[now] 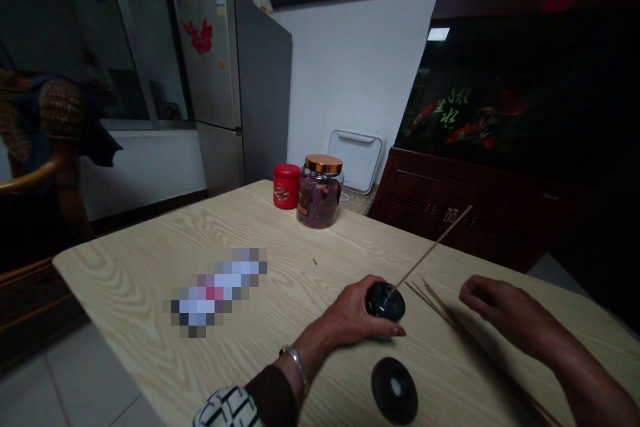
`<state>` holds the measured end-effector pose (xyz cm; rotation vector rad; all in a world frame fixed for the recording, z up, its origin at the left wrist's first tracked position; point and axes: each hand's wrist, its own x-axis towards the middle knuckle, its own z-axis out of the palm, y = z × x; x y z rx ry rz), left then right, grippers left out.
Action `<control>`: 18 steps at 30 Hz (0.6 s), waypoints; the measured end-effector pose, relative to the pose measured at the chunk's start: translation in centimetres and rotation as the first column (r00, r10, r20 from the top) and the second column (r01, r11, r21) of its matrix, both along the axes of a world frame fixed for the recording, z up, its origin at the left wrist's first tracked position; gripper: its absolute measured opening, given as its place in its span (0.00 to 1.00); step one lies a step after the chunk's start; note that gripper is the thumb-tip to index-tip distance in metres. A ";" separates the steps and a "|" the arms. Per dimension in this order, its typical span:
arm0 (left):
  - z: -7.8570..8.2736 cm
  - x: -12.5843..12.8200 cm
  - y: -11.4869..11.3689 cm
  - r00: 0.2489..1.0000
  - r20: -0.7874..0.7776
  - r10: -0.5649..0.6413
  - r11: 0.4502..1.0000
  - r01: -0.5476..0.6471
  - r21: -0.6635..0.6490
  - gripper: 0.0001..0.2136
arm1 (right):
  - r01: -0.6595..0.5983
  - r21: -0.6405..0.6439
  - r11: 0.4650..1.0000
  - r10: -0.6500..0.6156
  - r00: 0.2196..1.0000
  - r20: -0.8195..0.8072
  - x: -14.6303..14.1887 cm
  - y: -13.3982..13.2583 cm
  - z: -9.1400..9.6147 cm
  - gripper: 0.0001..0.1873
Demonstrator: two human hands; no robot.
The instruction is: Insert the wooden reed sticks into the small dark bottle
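My left hand (pixel 356 315) is wrapped round a small round black incense holder (pixel 385 299) on the wooden table (pixel 150 267). One thin incense stick (pixel 434 247) rises slanting up and right from the holder. My right hand (pixel 503 312) hovers just right of it with fingers curled, over a loose bunch of incense sticks (pixel 434 300) lying flat on the table. What its fingers hold, if anything, is hidden. A second black round disc with a pale centre (pixel 395 389) lies near the table's front edge.
A glass jar with a gold lid (pixel 320 191) and a small red tin (pixel 287 185) stand at the table's far side. A blurred-out flat item (pixel 217 290) lies on the left. A fridge (pixel 235 80), dark cabinet (pixel 475 213) and wooden chair (pixel 35 180) surround the table.
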<state>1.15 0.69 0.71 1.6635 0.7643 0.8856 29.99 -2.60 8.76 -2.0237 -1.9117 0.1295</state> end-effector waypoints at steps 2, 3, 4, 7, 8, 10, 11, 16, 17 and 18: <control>-0.1 0.0 0.1 1.000 0.005 0.003 1.000 -0.003 0.000 0.34 | 0.011 -0.189 0.982 0.006 0.996 0.085 0.7 0.3 -1.4 0.06; -0.1 0.1 0.1 1.000 0.002 0.007 1.000 -0.007 0.001 0.35 | 0.005 -0.277 0.961 0.023 0.995 0.100 0.8 0.5 -2.1 0.05; -0.2 0.1 0.1 1.000 -0.003 0.013 1.000 -0.013 0.001 0.35 | 0.015 -0.325 0.946 0.025 0.993 0.118 0.8 0.7 -2.7 0.03; -0.1 0.1 0.0 1.000 -0.009 0.016 1.000 -0.016 0.002 0.36 | 0.036 -0.367 0.930 0.022 0.988 0.151 0.9 1.0 -4.3 0.03; -0.1 0.0 0.0 1.000 -0.009 0.015 1.000 -0.015 0.005 0.36 | 0.035 -0.368 0.929 0.023 0.988 0.152 1.1 1.1 -4.7 0.04; 0.1 0.0 0.0 1.000 -0.007 0.011 1.000 -0.011 0.008 0.35 | 0.027 -0.370 0.929 0.031 0.988 0.150 1.4 1.2 -5.2 0.05; 0.1 0.0 -0.1 1.000 -0.007 0.009 1.000 -0.009 0.008 0.34 | 0.019 -0.370 0.929 0.039 0.988 0.148 1.5 1.2 -5.4 0.05; 0.1 0.0 0.0 1.000 -0.004 0.011 1.000 -0.011 0.004 0.34 | -0.019 -0.356 0.934 0.077 0.986 0.149 1.6 1.2 -5.3 0.06; 0.1 0.0 0.0 1.000 -0.005 0.010 1.000 -0.010 0.000 0.34 | -0.019 -0.350 0.936 0.074 0.987 0.146 1.5 1.1 -4.9 0.06; 0.1 0.0 0.0 1.000 -0.006 0.005 1.000 -0.005 -0.005 0.34 | -0.017 -0.339 0.941 0.068 0.988 0.140 1.4 1.0 -4.5 0.06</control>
